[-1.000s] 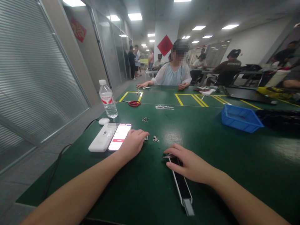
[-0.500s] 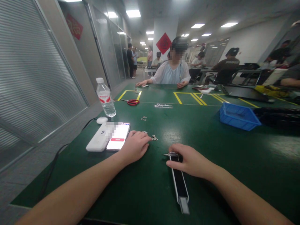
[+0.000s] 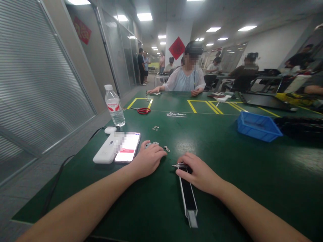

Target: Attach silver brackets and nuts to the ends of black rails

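My right hand (image 3: 198,172) is wrapped round the top end of a long black and white tool (image 3: 188,193), whose metal tip points left and whose flat metal end lies toward me. My left hand (image 3: 150,159) rests palm down on the green table (image 3: 141,208) with its fingers pressed together; what is under them, if anything, is hidden. Just beyond its fingers lie small grey metal pieces (image 3: 152,145). Several small metal rings (image 3: 167,149) sit by its fingertips, and more rings (image 3: 155,128) lie farther off.
At the left are a phone (image 3: 128,147), a white box-like device (image 3: 107,151), a white case (image 3: 110,130) and a water bottle (image 3: 115,109). Red-handled scissors (image 3: 143,110) and thin strips (image 3: 176,115) lie farther back. A blue bin (image 3: 258,127) is at the right. A person (image 3: 188,79) sits opposite.
My right hand and the long tool have moved left. My left hand has shifted slightly right and nearer to me, uncovering more of the grey metal pieces.
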The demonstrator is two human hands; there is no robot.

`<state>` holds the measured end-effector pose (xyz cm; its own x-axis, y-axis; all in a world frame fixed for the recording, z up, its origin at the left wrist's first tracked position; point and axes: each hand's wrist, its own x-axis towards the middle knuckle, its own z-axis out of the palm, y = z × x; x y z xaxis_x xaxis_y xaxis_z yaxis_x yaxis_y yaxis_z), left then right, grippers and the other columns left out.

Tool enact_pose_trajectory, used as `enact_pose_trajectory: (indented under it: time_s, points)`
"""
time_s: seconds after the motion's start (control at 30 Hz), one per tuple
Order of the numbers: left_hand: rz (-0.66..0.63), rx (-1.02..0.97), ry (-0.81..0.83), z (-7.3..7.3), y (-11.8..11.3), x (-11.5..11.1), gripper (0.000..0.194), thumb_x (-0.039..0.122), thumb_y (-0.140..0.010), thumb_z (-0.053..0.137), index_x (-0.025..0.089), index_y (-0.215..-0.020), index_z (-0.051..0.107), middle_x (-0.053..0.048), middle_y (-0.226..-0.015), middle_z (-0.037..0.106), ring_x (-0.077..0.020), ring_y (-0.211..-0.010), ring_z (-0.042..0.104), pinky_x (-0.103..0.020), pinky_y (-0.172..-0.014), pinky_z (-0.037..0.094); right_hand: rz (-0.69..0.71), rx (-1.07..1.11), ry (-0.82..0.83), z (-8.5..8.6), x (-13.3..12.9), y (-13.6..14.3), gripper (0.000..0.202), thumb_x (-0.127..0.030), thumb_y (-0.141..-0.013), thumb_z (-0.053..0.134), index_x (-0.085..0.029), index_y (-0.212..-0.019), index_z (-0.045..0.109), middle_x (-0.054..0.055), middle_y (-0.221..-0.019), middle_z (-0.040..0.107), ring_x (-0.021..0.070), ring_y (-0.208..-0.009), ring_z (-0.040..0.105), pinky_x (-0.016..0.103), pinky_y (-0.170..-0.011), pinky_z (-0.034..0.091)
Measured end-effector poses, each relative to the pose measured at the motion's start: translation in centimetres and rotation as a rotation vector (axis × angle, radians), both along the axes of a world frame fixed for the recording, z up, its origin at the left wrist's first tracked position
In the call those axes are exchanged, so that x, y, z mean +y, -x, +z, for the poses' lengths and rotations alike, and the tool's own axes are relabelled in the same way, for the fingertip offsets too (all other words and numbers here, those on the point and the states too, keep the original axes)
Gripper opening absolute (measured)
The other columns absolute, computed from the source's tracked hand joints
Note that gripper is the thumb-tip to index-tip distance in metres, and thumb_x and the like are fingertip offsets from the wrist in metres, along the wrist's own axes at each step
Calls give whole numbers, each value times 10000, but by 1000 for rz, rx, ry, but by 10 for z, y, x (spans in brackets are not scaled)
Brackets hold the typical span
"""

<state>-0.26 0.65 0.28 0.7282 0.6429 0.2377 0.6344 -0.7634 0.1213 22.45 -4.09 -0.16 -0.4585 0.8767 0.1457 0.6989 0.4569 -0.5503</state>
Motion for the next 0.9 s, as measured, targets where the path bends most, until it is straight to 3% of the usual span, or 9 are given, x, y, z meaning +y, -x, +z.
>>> enact_pose_trajectory:
  time_s: [0.17, 0.43, 0.67, 0.9]
  points:
    - [-3, -5, -31, 0, 1, 1, 285, 106, -891, 402, 209, -1028, 630, -59, -1021, 669, -220, -1018, 568, -492, -1000, 266, 5, -19, -5, 2, -2, 3, 206, -316, -936, 517, -167, -1018, 634, 78, -948, 577, 203, -890, 536, 364, -820, 426]
    - [-58, -55, 18, 0, 0, -2, 293, 91, -905, 392, 200, -1031, 633, -62, -1017, 685, -201, -965, 595, -416, -929, 294, 74, 33, 99, 15, -1, -10, 319, -336, -979, 396, -169, -1156, 604, 97, -1026, 606, 205, -940, 554, 371, -859, 454]
    - [-170, -117, 69, 2, -4, -11, 269, 124, -917, 420, 192, -1069, 630, -42, -1028, 696, -179, -953, 615, -378, -934, 321, -35, -62, 142, 17, 7, -24, 276, -339, -945, 440, -167, -840, 628, 53, -817, 625, 173, -733, 553, 319, -687, 445]
    - [-186, -218, 143, 0, -7, -13, 270, 116, -889, 459, 174, -1116, 594, -21, -952, 699, -154, -902, 631, -352, -936, 349, 51, -22, 219, 13, 12, -33, 189, -290, -906, 505, -163, -805, 603, 16, -758, 556, 127, -653, 499, 251, -613, 405]
